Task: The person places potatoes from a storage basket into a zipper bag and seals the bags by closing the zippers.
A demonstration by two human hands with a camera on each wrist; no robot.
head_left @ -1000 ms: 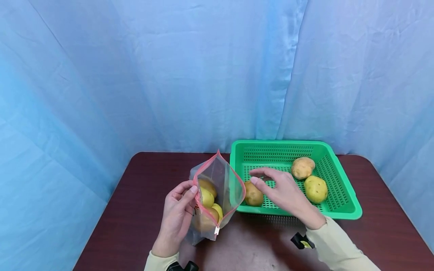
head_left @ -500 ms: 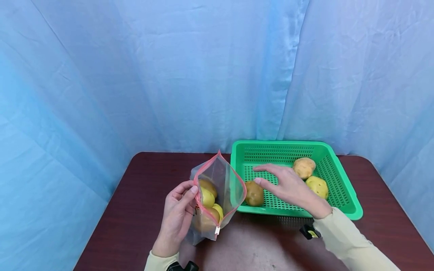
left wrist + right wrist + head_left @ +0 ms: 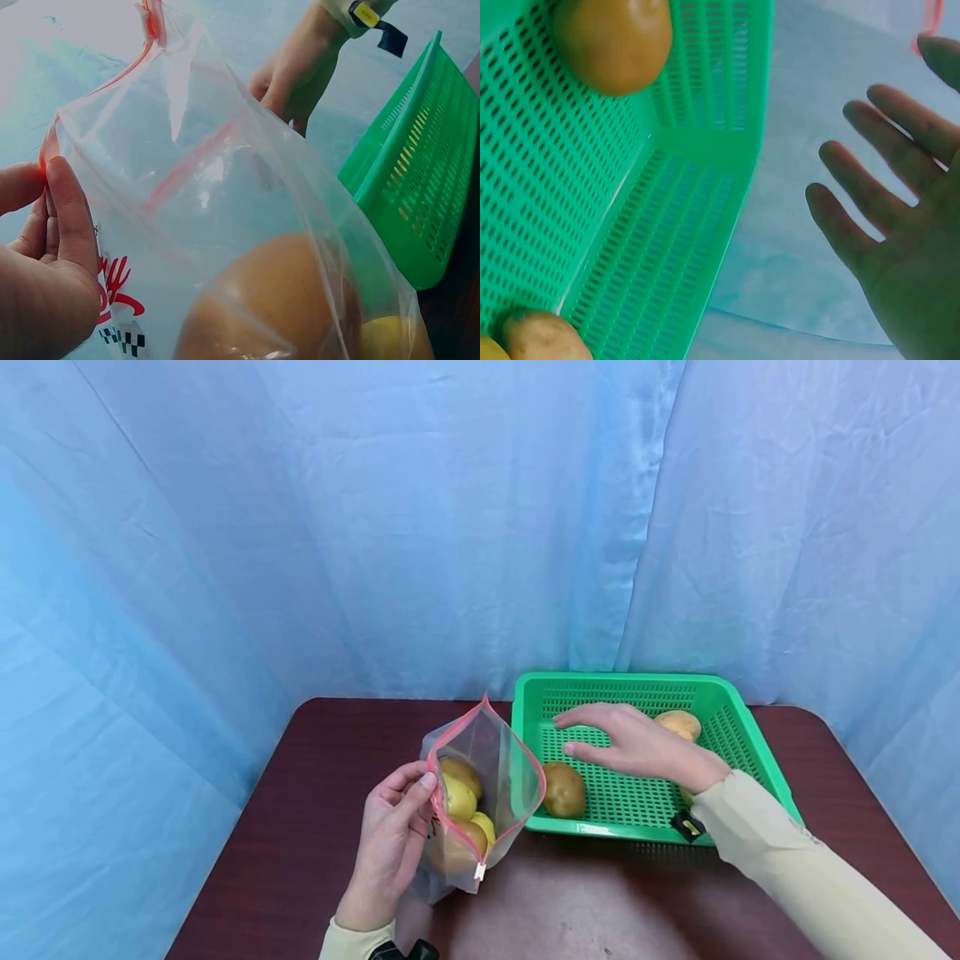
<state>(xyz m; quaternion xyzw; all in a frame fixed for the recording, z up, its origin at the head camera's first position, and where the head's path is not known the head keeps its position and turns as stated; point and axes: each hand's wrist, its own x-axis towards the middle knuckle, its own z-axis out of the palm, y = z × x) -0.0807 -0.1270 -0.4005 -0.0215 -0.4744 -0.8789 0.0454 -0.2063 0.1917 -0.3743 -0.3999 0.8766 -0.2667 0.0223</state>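
Observation:
My left hand [image 3: 392,835] pinches the pink-edged rim of a clear zip bag [image 3: 501,760] between thumb and fingers, and the bag's mouth gapes wide. Several yellow and brown round fruits or potatoes lie inside, among them a yellow one [image 3: 459,797] and a large brown one [image 3: 262,300]. Above the green basket [image 3: 600,830] hovers my right hand [image 3: 630,739], fingers spread and holding nothing, as the right wrist view [image 3: 907,195] also shows. A brown potato-like item [image 3: 564,790] sits at the basket's left end. A pale potato [image 3: 679,724] lies at its right, partly behind my hand.
The basket stands on the dark wooden table [image 3: 300,827], right of the bag. A yellow item [image 3: 490,351] lies beside the pale potato, mostly hidden by my right arm in the head view. Pale blue curtains [image 3: 450,527] hang behind the table. A slider [image 3: 480,870] sits at the bag's near corner.
My right hand has risen and shifted a little away over the basket, its forearm now covering most of the yellow item. The left hand and bag have stayed in place.

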